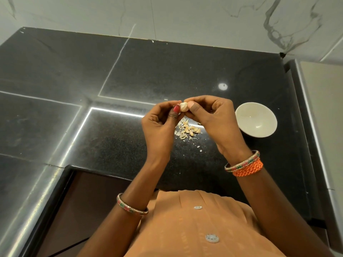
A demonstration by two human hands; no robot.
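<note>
A small pale piece of garlic (183, 107) is held up above the black counter, pinched between the fingertips and thumbs of both hands. My left hand (161, 123) grips it from the left, my right hand (215, 117) from the right. Below the hands, on the counter, lies a small heap of garlic cloves and papery skins (188, 130). A white bowl (256, 121) stands to the right of my right hand; it looks empty.
The black speckled granite counter (130, 75) runs back to a white marble wall (185, 15). Its front edge steps back at the lower left (70, 167). A raised ledge (319, 112) borders the right side. Small skin flakes (200, 150) lie scattered near the heap.
</note>
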